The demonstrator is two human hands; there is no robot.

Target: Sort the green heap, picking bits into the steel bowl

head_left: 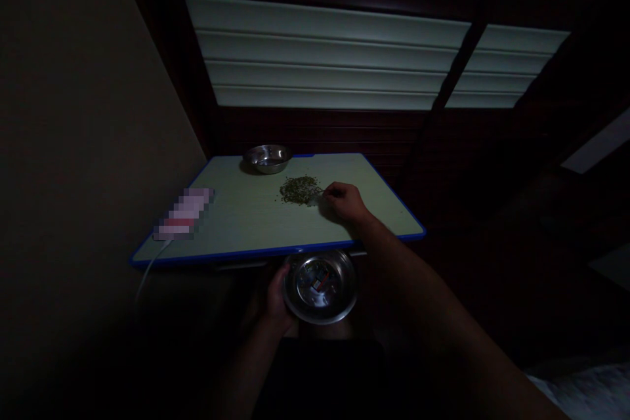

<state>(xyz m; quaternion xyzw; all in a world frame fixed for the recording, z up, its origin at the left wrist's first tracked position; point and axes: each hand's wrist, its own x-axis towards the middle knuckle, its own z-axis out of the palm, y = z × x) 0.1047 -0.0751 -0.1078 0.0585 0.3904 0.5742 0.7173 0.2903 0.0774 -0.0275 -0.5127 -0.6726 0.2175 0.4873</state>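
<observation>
In the dim head view, my left hand [279, 298] grips the rim of a shiny metal bowl [321, 318] just below the table's front edge. Inside that bowl is something dark with a reddish patch that I cannot make out. My right hand [344, 201] is over the table with its fingers pinched, at the right edge of a heap of small greenish grains [299, 190]. Whatever lies between those fingertips is too small and dark to name. The grains are spread loosely, with a few strays around the heap.
The pale table [236, 226] has a blue edge. A second metal bowl [268, 159] stands at its back left. A blurred-out pink device [184, 213] with a white cable [150, 269] lies at the left. Behind the table rises a dark wooden panel with pale slats [325, 56].
</observation>
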